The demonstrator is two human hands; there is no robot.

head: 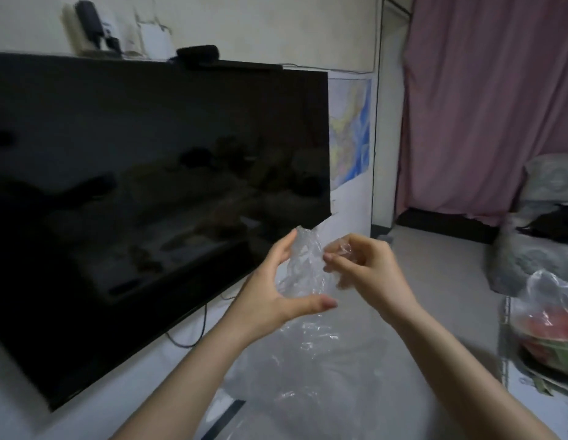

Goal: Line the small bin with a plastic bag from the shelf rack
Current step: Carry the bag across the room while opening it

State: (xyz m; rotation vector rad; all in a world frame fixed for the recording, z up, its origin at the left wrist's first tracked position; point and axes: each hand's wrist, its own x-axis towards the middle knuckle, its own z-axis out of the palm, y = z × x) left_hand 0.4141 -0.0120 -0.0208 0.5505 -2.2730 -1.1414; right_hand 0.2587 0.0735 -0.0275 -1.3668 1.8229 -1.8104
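A clear, crinkled plastic bag (304,344) hangs in front of me, held up at chest height. My left hand (270,290) cups its upper part between thumb and fingers. To the right, my right hand (362,268) pinches the bag's top edge with its fingertips. The two hands are close together, with the bag's bunched top between them and its loose body drooping below. Neither the small bin nor the shelf rack is in view.
A large black TV screen (143,185) fills the left, mounted on a white wall with a cable (193,338) hanging beneath. A pink curtain (485,106) hangs at the right. At the right edge, a table holds a bagged watermelon piece (549,335); a cushioned seat (536,236) stands behind it.
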